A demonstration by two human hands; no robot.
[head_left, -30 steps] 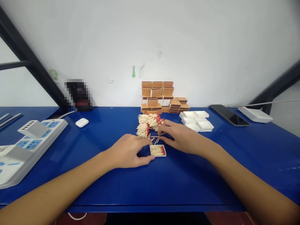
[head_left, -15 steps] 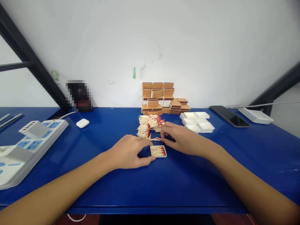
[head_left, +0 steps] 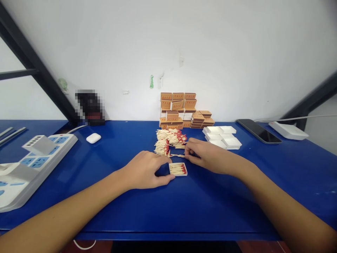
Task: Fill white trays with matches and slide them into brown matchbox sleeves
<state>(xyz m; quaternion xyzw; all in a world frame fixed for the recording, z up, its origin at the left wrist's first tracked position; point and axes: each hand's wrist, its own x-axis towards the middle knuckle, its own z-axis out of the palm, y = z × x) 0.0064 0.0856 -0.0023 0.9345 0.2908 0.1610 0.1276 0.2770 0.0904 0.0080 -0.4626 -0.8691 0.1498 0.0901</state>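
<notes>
My left hand grips the left end of a small white matchbox tray between thumb and fingers. Red-tipped matches lie side by side inside the tray. My right hand is closed in a pinch just behind and to the right of the tray, with a few matches at its fingertips. Their heads are hidden by the fingers. Beyond both hands lies a loose heap of matches, with red heads mostly toward the right.
Orange matchboxes are stacked against the wall. White empty trays sit right of the heap, then a phone and a white device. On the left are a white earbud case and a power strip on the blue table.
My right hand has shifted slightly to the right, drawing the few matches the same way. My left hand stays on the tray.
</notes>
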